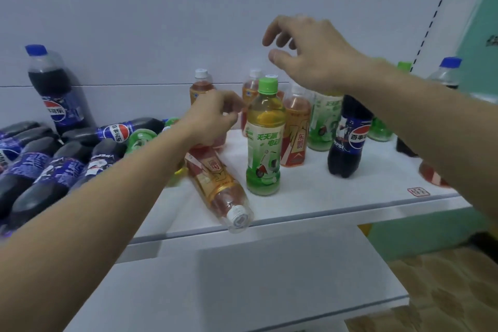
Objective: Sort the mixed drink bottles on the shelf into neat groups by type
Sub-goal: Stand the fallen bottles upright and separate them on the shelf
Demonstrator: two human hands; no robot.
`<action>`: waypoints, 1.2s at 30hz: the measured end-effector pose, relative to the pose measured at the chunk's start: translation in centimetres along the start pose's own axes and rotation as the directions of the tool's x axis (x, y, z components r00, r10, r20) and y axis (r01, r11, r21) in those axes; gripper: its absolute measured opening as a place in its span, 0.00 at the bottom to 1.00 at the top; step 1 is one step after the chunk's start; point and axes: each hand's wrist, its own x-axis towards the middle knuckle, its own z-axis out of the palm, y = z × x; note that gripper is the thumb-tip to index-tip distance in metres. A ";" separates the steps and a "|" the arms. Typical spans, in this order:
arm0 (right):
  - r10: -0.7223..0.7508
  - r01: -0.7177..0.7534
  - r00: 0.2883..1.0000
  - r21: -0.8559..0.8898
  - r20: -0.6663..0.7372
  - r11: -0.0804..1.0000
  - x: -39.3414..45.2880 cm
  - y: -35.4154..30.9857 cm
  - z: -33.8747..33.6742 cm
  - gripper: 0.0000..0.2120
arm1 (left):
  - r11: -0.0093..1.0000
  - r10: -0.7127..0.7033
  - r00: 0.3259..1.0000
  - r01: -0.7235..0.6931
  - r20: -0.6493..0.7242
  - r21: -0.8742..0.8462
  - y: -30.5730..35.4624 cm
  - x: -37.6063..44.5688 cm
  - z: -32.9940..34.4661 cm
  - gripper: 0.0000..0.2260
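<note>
Standing at the far left of the white shelf (310, 197) was an upright Pepsi bottle (55, 89) with a blue cap, its label showing the red, white and blue globe and Chinese characters; below it lay a heap of Pepsi bottles (43, 167) on their sides, dark cola under purple-blue wrappers, one label (118, 131) turned so the characters read sideways; a green-capped bottle (140, 139) lay among them, cap toward me.

My left hand (213, 118) hovered just right of that heap, fingers curled loosely with thumb and fingertips drawn near each other, and I could not tell whether they pinched anything; beneath it a tipped tea bottle (218, 183) with a red and gold label lay on its side, white cap (238, 217) poking over the front edge.

Next stood a green tea bottle (264, 140) with a green cap, its label bearing white characters and a scooter drawing; behind it were several white-capped amber bottles (295, 127), one labelled 东鹏.

My right hand (310, 54) hung above that cluster, fingers spread and bent downward, gripping nothing; under my forearm stood a small Pepsi bottle (347, 137) reading 百事 and PEPSI; further right, partly hidden, were green bottles (380, 127) and another blue-capped one (447, 70).
</note>
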 end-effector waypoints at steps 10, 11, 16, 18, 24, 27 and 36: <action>-0.152 0.172 0.961 -0.070 0.230 0.983 3.4 -9.4 6.0 0.11 | 0.968 -0.105 0.994 0.099 0.014 0.229 -7.9 -4.1 -10.0 0.15; -0.146 0.168 0.954 -0.062 0.261 0.984 3.6 -10.0 6.8 0.11 | 0.961 -0.136 0.990 0.124 0.033 0.246 -9.0 -4.6 -10.2 0.16; -0.086 0.085 0.930 0.017 0.358 0.996 3.4 -11.6 10.6 0.17 | 0.957 -0.168 0.981 0.138 0.096 0.255 -12.8 -6.0 -9.3 0.14; -0.079 0.089 0.903 -0.005 0.423 0.996 2.9 -11.9 12.6 0.25 | 0.961 -0.153 0.980 0.117 0.129 0.249 -13.8 -6.1 -8.4 0.15; -0.012 0.049 0.935 -0.097 0.354 0.994 1.2 -11.4 17.6 0.30 | 0.967 -0.113 0.961 0.048 0.253 0.249 -16.4 -5.5 -5.7 0.22; -0.030 0.061 0.970 -0.122 0.242 0.991 1.4 -11.2 18.0 0.21 | 0.966 -0.080 0.949 -0.002 0.304 0.260 -16.6 -5.3 -5.3 0.24; 0.526 -0.528 0.849 0.083 0.052 0.845 6.2 -8.8 17.3 0.21 | 0.959 -0.125 0.953 0.045 0.275 0.281 -15.7 -4.9 -3.9 0.25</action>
